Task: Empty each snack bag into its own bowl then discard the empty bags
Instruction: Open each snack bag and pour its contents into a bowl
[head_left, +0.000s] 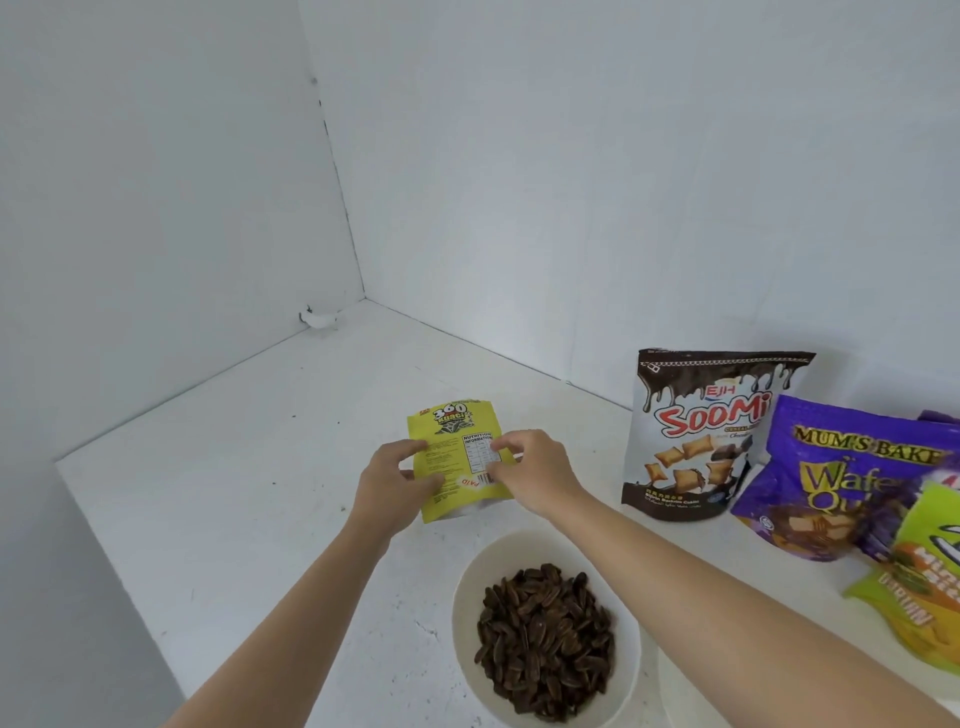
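Note:
A small yellow seed bag is held above the white table, its back label facing me. My left hand grips its left edge and my right hand pinches its right edge. Just in front of it stands a white bowl filled with dark striped seeds. To the right a brown and white Soomi bag stands upright, a purple wafer bag leans beside it, and a green and yellow snack bag lies at the far right.
The rim of a second white bowl shows at the lower right, partly under my right forearm. White walls close the table's left and back sides, meeting in a corner. The table's left edge drops away.

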